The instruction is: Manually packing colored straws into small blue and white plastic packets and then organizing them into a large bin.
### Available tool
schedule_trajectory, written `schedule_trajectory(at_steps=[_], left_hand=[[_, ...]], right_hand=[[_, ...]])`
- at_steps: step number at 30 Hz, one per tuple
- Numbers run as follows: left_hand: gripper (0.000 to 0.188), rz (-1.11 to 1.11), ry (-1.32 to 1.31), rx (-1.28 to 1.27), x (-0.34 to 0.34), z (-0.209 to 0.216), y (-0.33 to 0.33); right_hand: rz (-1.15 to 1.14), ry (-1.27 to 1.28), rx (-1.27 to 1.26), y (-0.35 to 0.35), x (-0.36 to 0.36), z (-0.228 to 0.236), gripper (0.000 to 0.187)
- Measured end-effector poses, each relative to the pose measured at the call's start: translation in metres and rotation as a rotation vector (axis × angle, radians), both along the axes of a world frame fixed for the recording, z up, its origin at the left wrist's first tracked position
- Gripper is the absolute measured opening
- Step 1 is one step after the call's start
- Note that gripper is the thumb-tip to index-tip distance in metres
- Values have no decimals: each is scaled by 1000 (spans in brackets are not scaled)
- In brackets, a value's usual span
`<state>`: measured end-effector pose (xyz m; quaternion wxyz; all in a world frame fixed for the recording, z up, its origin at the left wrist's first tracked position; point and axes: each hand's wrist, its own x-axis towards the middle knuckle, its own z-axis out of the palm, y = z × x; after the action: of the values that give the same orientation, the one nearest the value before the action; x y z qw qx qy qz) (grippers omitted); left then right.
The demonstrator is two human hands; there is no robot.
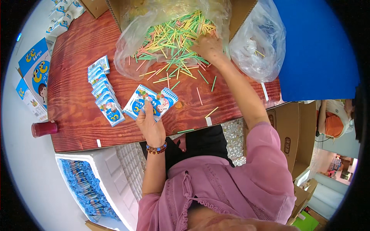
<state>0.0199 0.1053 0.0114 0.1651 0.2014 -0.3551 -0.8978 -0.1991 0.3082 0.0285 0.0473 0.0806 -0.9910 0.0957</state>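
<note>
My left hand (pixel 150 125) pinches a couple of fanned-out blue-and-white printed packets (pixel 135 103) above the near part of the table. Farther off, my right hand (pixel 208 47) reaches into a heap of thin coloured sticks (pixel 171 36) in yellow, green and pink. Its fingers curl down on the sticks, and the fingertips are partly hidden among them. The heap spills from a clear plastic bag (pixel 124 52) lying in an opened cardboard box (pixel 243 15). To the left of my left hand, several similar packets (pixel 106 94) lie overlapped in a row.
Loose sticks are scattered over the red wood-grain table (pixel 77 77). Right of the box lies another clear bag (pixel 256 54). A red-lidded jar (pixel 44 129) and printed cartons (pixel 36 73) stand at the left. Below the table's edge, a white foam box (pixel 104 173) holds many blue packets.
</note>
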Motion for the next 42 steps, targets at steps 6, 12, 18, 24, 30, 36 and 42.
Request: schedule_trajectory(at_steps=[6, 12, 18, 24, 30, 36, 42], left_hand=[[16, 4, 7, 18, -1, 4, -5], [15, -19, 18, 22, 0, 0, -6], [14, -25, 21, 24, 1, 0, -5], [15, -26, 29, 25, 1, 1, -1], [16, -33, 9, 13, 4, -3, -1], [15, -34, -8, 11, 1, 0, 3], [14, -26, -6, 31, 2, -3, 3]], right_hand=[[-89, -151, 123, -20, -7, 2, 58], [-50, -164, 228, -24, -15, -10, 42], [13, -206, -50, 6, -19, -8, 43], [-3, -151, -769, 18, -10, -14, 42], [45, -218, -1320, 9, -4, -27, 18], [156, 34, -1143, -3, 7, -51, 14], [231, -14, -1065, -11, 12, -52, 18]])
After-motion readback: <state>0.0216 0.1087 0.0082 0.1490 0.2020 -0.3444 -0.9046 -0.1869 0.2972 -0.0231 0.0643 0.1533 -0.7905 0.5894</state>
